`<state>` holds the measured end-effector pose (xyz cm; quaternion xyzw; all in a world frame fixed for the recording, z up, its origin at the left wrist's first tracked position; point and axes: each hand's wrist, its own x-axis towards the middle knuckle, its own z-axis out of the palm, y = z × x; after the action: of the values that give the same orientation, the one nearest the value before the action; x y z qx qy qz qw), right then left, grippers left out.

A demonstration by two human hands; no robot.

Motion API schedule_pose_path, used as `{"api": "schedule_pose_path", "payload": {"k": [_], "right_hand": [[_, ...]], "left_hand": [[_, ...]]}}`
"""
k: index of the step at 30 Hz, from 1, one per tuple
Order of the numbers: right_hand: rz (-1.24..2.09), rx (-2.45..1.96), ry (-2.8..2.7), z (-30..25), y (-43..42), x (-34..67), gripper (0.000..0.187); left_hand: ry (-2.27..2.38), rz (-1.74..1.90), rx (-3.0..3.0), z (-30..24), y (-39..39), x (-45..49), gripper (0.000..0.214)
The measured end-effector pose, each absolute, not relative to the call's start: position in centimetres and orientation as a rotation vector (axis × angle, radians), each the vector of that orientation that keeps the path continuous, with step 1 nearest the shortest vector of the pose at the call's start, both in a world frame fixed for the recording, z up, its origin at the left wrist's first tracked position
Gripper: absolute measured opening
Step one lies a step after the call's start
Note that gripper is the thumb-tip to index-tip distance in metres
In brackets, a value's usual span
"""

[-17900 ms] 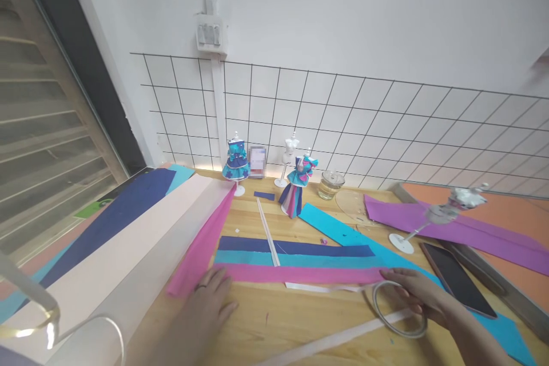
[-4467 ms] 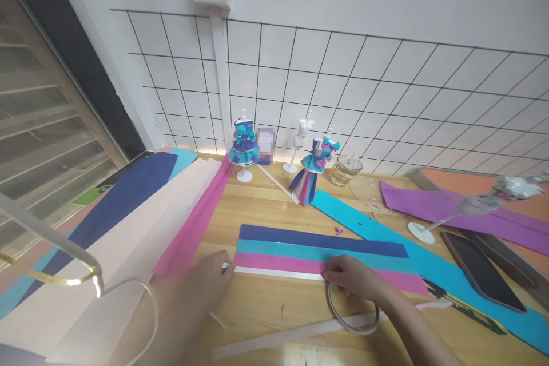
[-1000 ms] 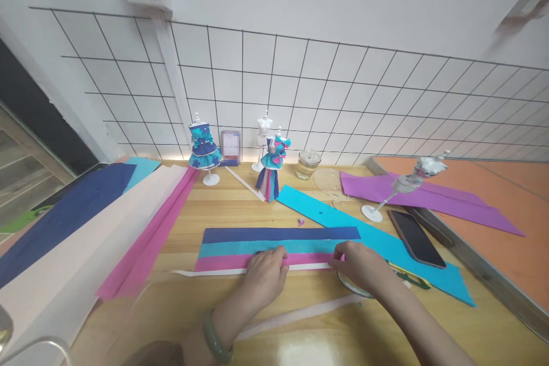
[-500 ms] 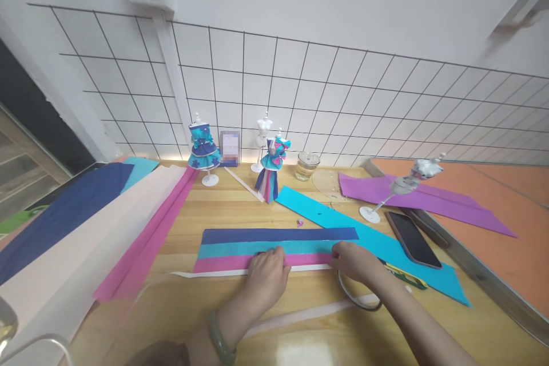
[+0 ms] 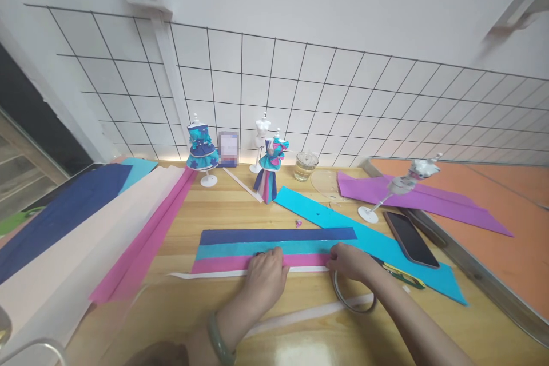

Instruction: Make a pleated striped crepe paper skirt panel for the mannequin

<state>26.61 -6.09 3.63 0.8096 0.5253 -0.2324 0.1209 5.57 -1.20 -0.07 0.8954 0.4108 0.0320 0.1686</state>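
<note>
Since a second ago the right hand (image 5: 349,263) has crept left. On the wooden table (image 5: 223,206) lies the striped paper panel (image 5: 274,237); the left hand (image 5: 266,275) presses flat on its pink edge, and the right apparently pinches the white tape (image 5: 206,274) there.

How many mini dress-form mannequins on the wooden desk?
4: blue-dressed mannequin back left, bare white mannequin right of it, teal-and-pink-dressed mannequin in front, tilted mannequin over purple paper at right.
</note>
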Motion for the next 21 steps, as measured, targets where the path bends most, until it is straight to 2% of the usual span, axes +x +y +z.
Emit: {"api": "schedule_pose_path", "payload": {"k": [21], "right_hand": [[-0.749,2.355,1.572,2.80,-6.27,27.39,0.019]], "left_hand": [[1.184,0.053,2.537,0.30,-1.39,5.84,0.018]]}}
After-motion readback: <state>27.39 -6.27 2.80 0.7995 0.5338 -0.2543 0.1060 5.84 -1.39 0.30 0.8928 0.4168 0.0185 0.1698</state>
